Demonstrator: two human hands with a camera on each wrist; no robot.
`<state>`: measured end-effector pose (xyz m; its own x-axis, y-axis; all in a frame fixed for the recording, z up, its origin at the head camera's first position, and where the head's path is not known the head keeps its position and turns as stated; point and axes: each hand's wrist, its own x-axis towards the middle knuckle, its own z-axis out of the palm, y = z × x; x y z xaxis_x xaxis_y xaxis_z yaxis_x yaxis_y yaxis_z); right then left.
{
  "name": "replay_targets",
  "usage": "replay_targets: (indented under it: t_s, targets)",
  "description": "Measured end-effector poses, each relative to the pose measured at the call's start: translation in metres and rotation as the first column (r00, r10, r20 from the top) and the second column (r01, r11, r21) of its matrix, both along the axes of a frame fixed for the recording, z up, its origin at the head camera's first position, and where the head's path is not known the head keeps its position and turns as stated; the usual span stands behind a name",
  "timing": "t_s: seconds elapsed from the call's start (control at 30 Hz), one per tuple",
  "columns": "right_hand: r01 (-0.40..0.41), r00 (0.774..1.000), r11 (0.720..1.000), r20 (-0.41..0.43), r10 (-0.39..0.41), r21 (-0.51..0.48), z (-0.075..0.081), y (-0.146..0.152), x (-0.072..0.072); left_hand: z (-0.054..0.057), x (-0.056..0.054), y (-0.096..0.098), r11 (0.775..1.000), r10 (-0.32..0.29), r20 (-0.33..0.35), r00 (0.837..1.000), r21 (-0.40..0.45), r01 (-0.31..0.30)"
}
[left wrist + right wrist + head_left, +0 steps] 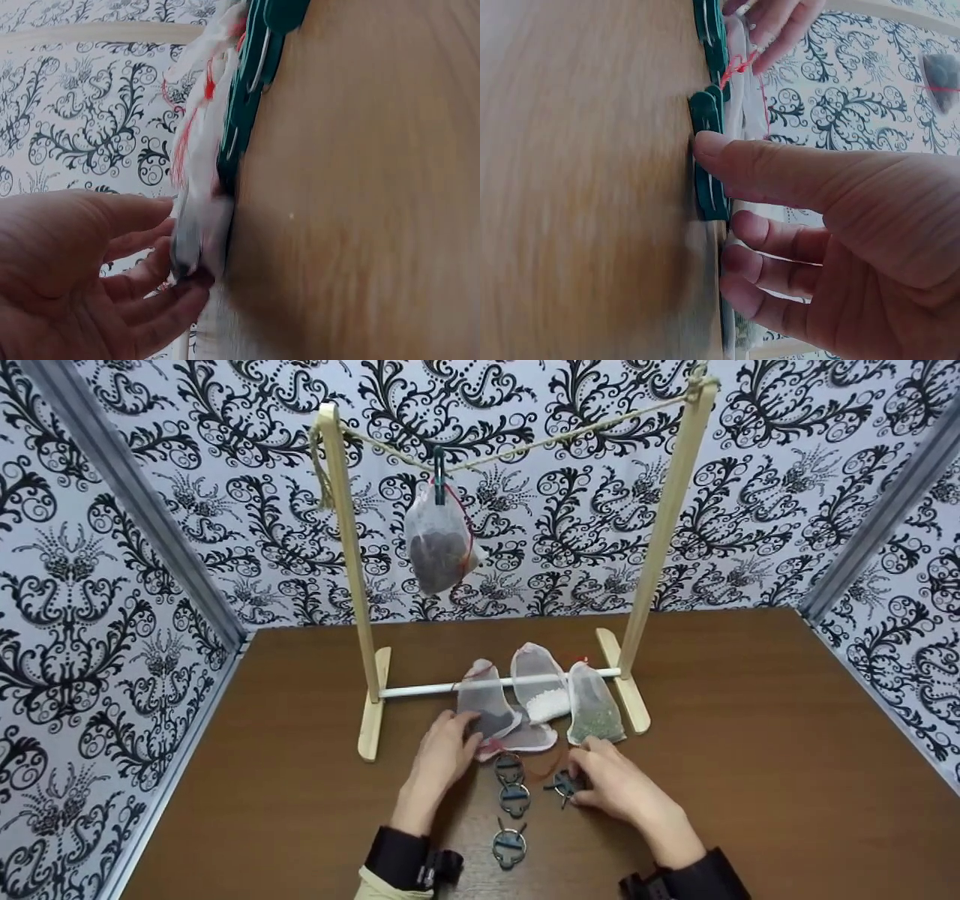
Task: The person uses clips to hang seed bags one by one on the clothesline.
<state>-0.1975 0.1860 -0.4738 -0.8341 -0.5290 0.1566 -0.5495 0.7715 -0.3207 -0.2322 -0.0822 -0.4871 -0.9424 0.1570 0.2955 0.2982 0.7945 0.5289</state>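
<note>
My left hand point(446, 750) is at the lower left edge of a white mesh bag point(480, 690) with dark filling, its thumb and fingertips around the bag's edge. My right hand point(615, 780) pinches a dark green clothespin point(707, 161) lying on the table, thumb on its near side. Several more clothespins, such as this one point(510, 847), lie in a column between my hands. Beyond them are a mesh bag of white grains point(549, 705), one with green flakes point(596, 720) and another bag point(532, 737) partly under the dark-filled one.
A wooden stand, with a left post point(351, 562), a right post point(667, 532) and a white crossbar point(420, 690), stands behind the bags. A rope point(577, 433) spans its tops. From it hangs a brown-filled mesh bag point(439, 555), clipped by a clothespin point(439, 472). Patterned walls surround the brown table point(750, 735).
</note>
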Motion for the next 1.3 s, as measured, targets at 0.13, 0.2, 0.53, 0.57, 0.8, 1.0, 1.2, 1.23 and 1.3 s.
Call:
replay_targets:
  t_s: [0.13, 0.2, 0.53, 0.57, 0.8, 1.0, 1.2, 1.23, 1.3]
  targets:
    - [-0.047, 0.999, 0.999, -0.018, 0.047, -0.01, -0.001, -0.003, -0.001, 0.0, -0.004, -0.003, 0.992, 0.048, 0.018, 0.999, 0.116, -0.05]
    - [-0.081, 0.997, 0.997, -0.002, 0.081, -0.013, -0.001, -0.006, -0.001, 0.0, -0.005, -0.003, 0.986, 0.049, 0.066, 0.997, 0.156, -0.059]
    - [-0.113, 0.992, 0.994, -0.054, 0.113, 0.006, -0.006, -0.009, 0.001, 0.0, -0.009, -0.004, 0.977, -0.032, 0.148, 0.988, 0.213, -0.001]
    - [-0.112, 0.993, 0.994, -0.048, 0.112, 0.005, -0.006, -0.009, 0.001, 0.001, -0.01, -0.004, 0.976, -0.024, 0.143, 0.989, 0.217, -0.008]
    - [-0.062, 0.997, 0.998, 0.055, 0.062, 0.007, 0.0, -0.002, 0.0, 0.008, -0.011, -0.004, 0.953, 0.084, 0.039, 0.996, 0.287, -0.091]
    - [-0.012, 0.996, 1.0, 0.083, 0.009, 0.028, 0.004, 0.003, -0.002, 0.014, -0.01, -0.001, 0.897, 0.151, 0.07, 0.986, 0.409, -0.166]
    - [0.012, 0.995, 1.0, 0.1, -0.012, -0.004, 0.007, 0.006, -0.004, 0.017, -0.007, 0.002, 0.924, 0.053, 0.031, 0.998, 0.378, -0.06]
    - [0.014, 0.995, 1.0, 0.098, -0.012, -0.015, 0.008, 0.007, -0.004, 0.017, -0.007, 0.002, 0.934, 0.043, 0.007, 0.999, 0.354, -0.043]
    - [0.024, 0.995, 0.999, 0.101, -0.02, -0.038, 0.009, 0.007, -0.004, 0.018, -0.006, 0.002, 0.949, 0.038, -0.017, 0.999, 0.315, -0.031]
